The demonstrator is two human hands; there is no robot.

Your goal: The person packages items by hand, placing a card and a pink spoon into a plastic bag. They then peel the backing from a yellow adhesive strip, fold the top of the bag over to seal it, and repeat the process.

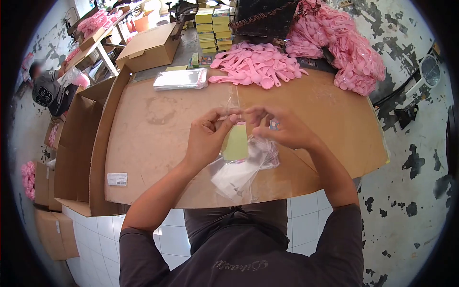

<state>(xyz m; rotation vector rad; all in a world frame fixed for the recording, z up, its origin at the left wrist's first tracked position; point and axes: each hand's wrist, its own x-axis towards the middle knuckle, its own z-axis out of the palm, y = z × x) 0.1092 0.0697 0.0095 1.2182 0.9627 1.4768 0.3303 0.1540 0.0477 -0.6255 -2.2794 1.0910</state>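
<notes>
My left hand (210,131) pinches the top of a clear plastic bag, in which a light green card (235,142) hangs upright, with a bit of pink at its upper end. My right hand (279,126) is at the bag's top right, fingers curled and blurred by motion; whether it grips the plastic is unclear. Below both hands, a loose heap of clear plastic bags (234,178) lies on the cardboard-covered table (158,138). Beyond the hands is a pile of pink spoons (260,64).
Flat clear bags (180,79) are stacked at the back left, near yellow card stacks (213,28). Bagged pink spoons (351,52) fill the back right. An open carton (81,143) adjoins the table's left edge. A person (48,88) is at the far left.
</notes>
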